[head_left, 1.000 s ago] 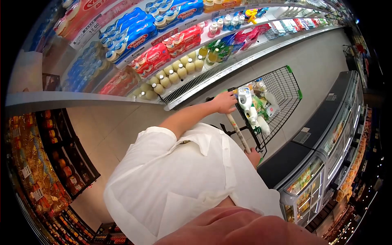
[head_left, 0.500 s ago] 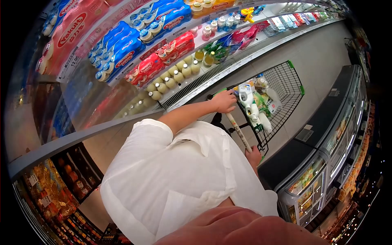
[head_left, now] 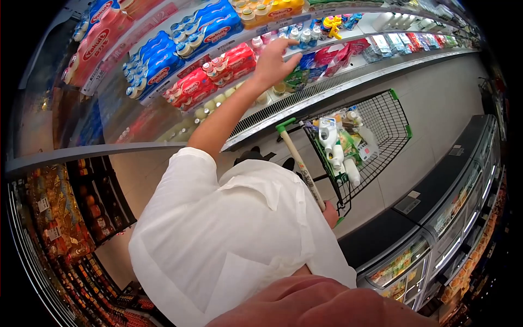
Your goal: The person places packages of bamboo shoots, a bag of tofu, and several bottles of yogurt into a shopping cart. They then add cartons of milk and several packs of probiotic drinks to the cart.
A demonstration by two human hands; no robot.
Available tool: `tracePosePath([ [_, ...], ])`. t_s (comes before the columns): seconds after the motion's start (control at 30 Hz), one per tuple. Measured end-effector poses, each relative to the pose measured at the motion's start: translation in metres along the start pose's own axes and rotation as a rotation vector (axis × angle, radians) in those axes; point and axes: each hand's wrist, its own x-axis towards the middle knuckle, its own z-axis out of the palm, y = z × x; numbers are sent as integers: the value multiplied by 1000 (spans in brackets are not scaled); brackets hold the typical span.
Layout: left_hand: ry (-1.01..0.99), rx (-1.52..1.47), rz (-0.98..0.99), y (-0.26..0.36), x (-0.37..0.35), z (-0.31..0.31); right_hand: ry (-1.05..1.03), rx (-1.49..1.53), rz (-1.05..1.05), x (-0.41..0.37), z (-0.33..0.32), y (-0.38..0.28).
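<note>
My left hand (head_left: pixel 275 64) reaches over the chilled shelf, its thumb and fingers apart and nothing visible in them. Beyond the fingertips stand small bottles (head_left: pixel 305 37) with white and blue colouring. Beside the hand are red multipacks of small bottles (head_left: pixel 231 64) and green and pink pouches (head_left: pixel 297 79). Low at the side, my right hand (head_left: pixel 330 214) is closed around the end of the cart handle (head_left: pixel 300 163). The shopping cart (head_left: pixel 389 125) holds white jugs (head_left: pixel 328 133), a white bottle (head_left: pixel 352 173) and a green package (head_left: pixel 346 139).
Blue Yakult packs (head_left: pixel 215 27) and yellow ones (head_left: pixel 272 11) fill the upper shelf. A metal shelf edge (head_left: pixel 305 101) runs along the aisle. Dark freezer cabinets (head_left: pixel 403 210) line the opposite side. Racks of packaged food (head_left: pixel 60 212) stand at the lower left.
My left hand has let go of the cart handle and moved up and left to the shelf, its fingers spreading. My right hand stays on the handle.
</note>
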Motion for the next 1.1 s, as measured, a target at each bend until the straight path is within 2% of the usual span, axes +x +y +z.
tracePosePath([
  [0.07, 277, 346, 198, -28, 37, -36, 2, 90, -36, 2, 1, 9],
  [0.13, 334, 602, 116, -43, 58, -62, 32, 439, -53, 8, -3, 20],
  [0.17, 328, 608, 117, -54, 66, -72, 27, 445, -50, 11, -2, 24],
  [0.23, 262, 891, 124, -68, 83, -82, 49, 606, -46, 28, -5, 29],
  [0.27, 266, 892, 129, -71, 89, -84, 52, 610, -50, 36, -4, 27],
  [0.3, 190, 960, 75, -74, 94, -85, 78, 589, -85, 47, -6, 20],
  [0.33, 111, 1025, 19, -78, 97, -85, 104, 565, -119, 57, -13, 6],
  [0.37, 91, 1057, 17, -85, 99, -84, 125, 575, -126, 72, -18, -14],
  [0.47, 77, 1050, 43, -100, 99, -82, 160, 610, -324, 131, -48, -105],
  [0.6, 109, 933, 24, -99, 86, -95, 244, 539, -809, 227, -114, -266],
  [0.7, 138, 894, -19, -101, 69, -119, 342, 335, -1047, 291, -160, -382],
  [0.8, 190, 848, -30, -97, 57, -148, 464, 123, -1213, 352, -187, -468],
  [0.9, -7, 879, -268, -81, 49, -180, 510, -16, -1293, 412, -190, -525],
  [0.97, -65, 911, -290, -87, 40, -193, 569, -238, -1317, 449, -183, -543],
  [1.0, -130, 946, -300, -90, 37, -198, 561, -247, -1323, 455, -183, -552],
  [1.07, -147, 941, -306, -94, 33, -199, 445, -481, -1193, 466, -185, -566],
  [1.1, -168, 900, -355, -93, 32, -197, 484, -495, -1220, 469, -185, -568],
])
